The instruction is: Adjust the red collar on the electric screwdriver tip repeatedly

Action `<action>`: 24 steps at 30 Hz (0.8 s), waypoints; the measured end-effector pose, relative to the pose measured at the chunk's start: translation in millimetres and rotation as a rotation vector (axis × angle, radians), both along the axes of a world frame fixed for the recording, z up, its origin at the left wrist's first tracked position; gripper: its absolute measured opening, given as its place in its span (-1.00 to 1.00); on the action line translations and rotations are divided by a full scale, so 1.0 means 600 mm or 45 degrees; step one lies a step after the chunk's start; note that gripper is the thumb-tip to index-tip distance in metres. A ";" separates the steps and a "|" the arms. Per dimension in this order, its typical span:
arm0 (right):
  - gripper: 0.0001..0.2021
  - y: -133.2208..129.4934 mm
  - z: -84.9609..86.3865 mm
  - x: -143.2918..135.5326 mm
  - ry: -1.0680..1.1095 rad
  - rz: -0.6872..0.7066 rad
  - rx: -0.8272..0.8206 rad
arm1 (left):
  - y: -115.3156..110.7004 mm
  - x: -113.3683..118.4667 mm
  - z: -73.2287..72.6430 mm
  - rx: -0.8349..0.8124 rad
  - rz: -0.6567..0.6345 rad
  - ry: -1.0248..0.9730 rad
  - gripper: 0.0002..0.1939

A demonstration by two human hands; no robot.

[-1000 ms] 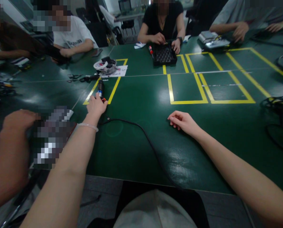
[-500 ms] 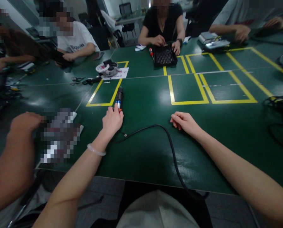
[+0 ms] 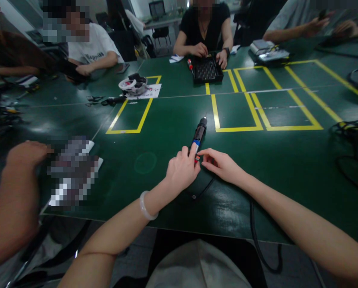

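My left hand (image 3: pixel 183 170) is closed around the rear part of a corded electric screwdriver (image 3: pixel 199 134), black with a blue and silver band and some red near its back end. Its thin bit points away from me, toward the far side of the green table. My right hand (image 3: pixel 222 165) is at the screwdriver's back end, thumb and forefinger apart and the other fingers curled. Its forefinger tip seems to touch the red part. A black cord (image 3: pixel 253 224) hangs over the table's near edge, partly hidden beneath my right forearm.
Yellow tape outlines (image 3: pixel 240 129) mark the green table (image 3: pixel 107 184). Opposite, a person works over a black tray (image 3: pixel 208 71) beside a red screwdriver (image 3: pixel 191 66). A tape roll (image 3: pixel 131 85) lies at the back left, coiled cables (image 3: pixel 349 140) at right. A co-worker's arm (image 3: pixel 23 192) reaches in from the left.
My left hand has carried the electric screwdriver to the right, in front of me. My right hand has come left to its back end, its fingers parting. The cord has shifted right.
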State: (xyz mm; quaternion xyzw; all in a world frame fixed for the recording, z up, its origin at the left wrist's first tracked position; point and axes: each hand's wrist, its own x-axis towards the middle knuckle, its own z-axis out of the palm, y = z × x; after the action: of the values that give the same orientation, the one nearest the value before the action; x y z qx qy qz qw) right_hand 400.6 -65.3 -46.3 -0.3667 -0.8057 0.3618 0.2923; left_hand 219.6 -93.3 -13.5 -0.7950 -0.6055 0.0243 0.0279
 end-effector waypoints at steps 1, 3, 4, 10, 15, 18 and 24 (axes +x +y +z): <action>-0.77 -0.001 -0.001 -0.002 -0.025 0.010 -0.002 | -0.001 0.003 0.001 -0.010 -0.016 -0.017 -0.35; -0.85 -0.002 -0.002 -0.003 -0.059 0.009 -0.022 | -0.003 0.004 0.003 -0.035 -0.043 -0.042 -0.31; -0.90 -0.001 -0.002 -0.004 -0.053 0.007 -0.061 | -0.003 0.003 0.005 -0.053 -0.056 -0.053 -0.29; -0.73 0.008 0.001 0.000 0.216 0.015 -0.631 | 0.000 -0.017 0.011 -0.144 -0.108 -0.141 -0.12; -0.68 0.011 0.003 0.003 0.278 -0.026 -0.799 | 0.001 -0.018 0.006 -0.151 -0.091 -0.181 -0.11; -0.68 0.009 0.001 0.002 0.303 -0.007 -0.799 | 0.000 -0.018 0.005 -0.158 -0.087 -0.184 -0.12; -0.71 0.011 -0.005 0.004 0.405 0.076 -0.788 | 0.000 -0.019 0.006 -0.147 -0.094 -0.185 -0.14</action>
State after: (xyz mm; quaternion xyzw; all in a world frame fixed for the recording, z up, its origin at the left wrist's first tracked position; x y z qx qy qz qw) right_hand 403.2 -58.9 -49.0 -0.3533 -0.6125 0.6500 0.2784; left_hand 208.4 -93.4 -10.1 -0.8166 -0.5739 0.0003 -0.0610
